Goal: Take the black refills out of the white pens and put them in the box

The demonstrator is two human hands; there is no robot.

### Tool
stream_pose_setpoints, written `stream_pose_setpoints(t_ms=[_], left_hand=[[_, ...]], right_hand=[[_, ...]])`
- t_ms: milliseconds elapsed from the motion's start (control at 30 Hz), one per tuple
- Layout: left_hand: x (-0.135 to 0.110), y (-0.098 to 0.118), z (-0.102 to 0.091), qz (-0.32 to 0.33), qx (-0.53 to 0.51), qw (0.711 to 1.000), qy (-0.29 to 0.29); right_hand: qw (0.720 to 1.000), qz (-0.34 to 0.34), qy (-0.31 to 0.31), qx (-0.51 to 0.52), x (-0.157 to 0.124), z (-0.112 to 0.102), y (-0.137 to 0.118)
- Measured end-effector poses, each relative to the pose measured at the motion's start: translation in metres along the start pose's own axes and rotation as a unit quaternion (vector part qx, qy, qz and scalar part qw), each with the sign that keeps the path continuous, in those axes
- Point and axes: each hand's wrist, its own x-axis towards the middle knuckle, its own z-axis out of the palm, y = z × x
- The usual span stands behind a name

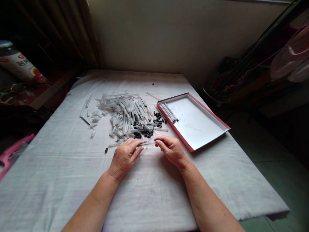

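My left hand (pixel 125 156) rests on the white cloth with its fingers closed round a thin clear pen tube (pixel 145 142) that points right. My right hand (pixel 170 149) is just to the right, fingers curled in a pinch near the tube's tip; what it holds is too small to see. Right beyond both hands lies a pile of clear pen barrels (pixel 125 112), thin refills and small black caps (pixel 158 117). A flat white tray with a red rim (pixel 173 129) lies at the right with a few assembled pens (pixel 170 112) in its far corner.
The table (pixel 60 167) is covered by a white cloth and stands against a wall. A few stray tubes (pixel 85 108) lie left of the pile. A pink object (pixel 12 151) sits off the left edge, a labelled container (pixel 19 64) at far left.
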Motion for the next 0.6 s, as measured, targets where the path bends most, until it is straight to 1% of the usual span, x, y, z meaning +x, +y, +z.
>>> stream_pose_setpoints(t_ms=[67, 133, 233, 300, 400, 500, 600], left_hand=[[0.001, -0.002, -0.003, -0.005, 0.018, 1.0, 0.0], [0.001, -0.003, -0.004, -0.011, 0.016, 1.0, 0.006], [0.002, -0.004, -0.005, -0.025, -0.017, 0.999, 0.016], [0.002, -0.002, -0.004, -0.033, -0.041, 0.998, 0.024], [0.002, 0.0, -0.002, -0.045, -0.069, 0.996, 0.04], [0.001, 0.001, 0.001, -0.065, -0.082, 0.993, 0.048], [0.001, 0.001, 0.003, -0.076, -0.086, 0.992, 0.049]], right_hand=[[0.998, 0.039, 0.02, 0.042, 0.001, -0.003, 0.0], [0.99, 0.082, 0.031, 0.107, 0.002, -0.006, -0.001], [0.968, 0.134, 0.032, 0.21, 0.003, -0.009, -0.006], [0.955, 0.154, 0.039, 0.249, 0.004, -0.007, -0.008], [0.945, 0.174, 0.075, 0.267, 0.005, -0.002, -0.008], [0.942, 0.177, 0.117, 0.258, 0.007, 0.004, -0.005], [0.947, 0.171, 0.12, 0.244, 0.007, 0.006, -0.004]])
